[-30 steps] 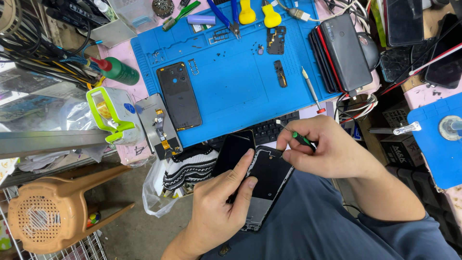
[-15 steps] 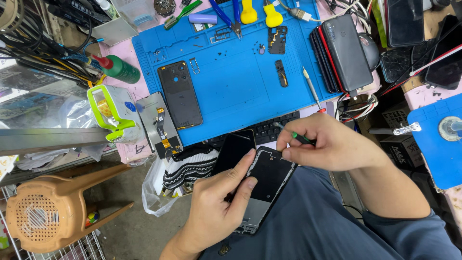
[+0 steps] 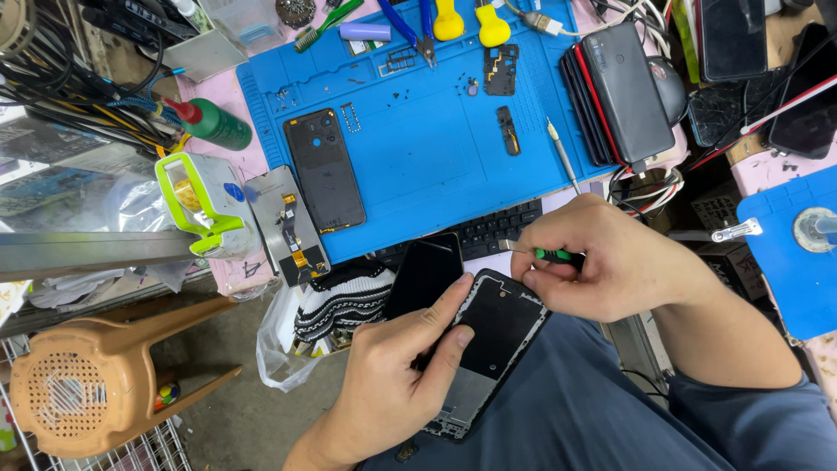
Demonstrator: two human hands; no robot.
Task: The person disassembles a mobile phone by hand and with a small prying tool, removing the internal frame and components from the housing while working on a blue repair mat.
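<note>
A green bottle with a red cap stands far beyond my fingers. My left hand pinches the opened phone frame from below. My right hand, just above it, pinches a green-handled tool.

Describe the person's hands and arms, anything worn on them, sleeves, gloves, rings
Both hands are bare: the left hand and right hand show no gloves, rings or watch. The forearms are uncovered too; no sleeve shows on either in this view. Fingernails are short and unpainted. Below the arms lies blue fabric, apparently the person's clothing.
</note>
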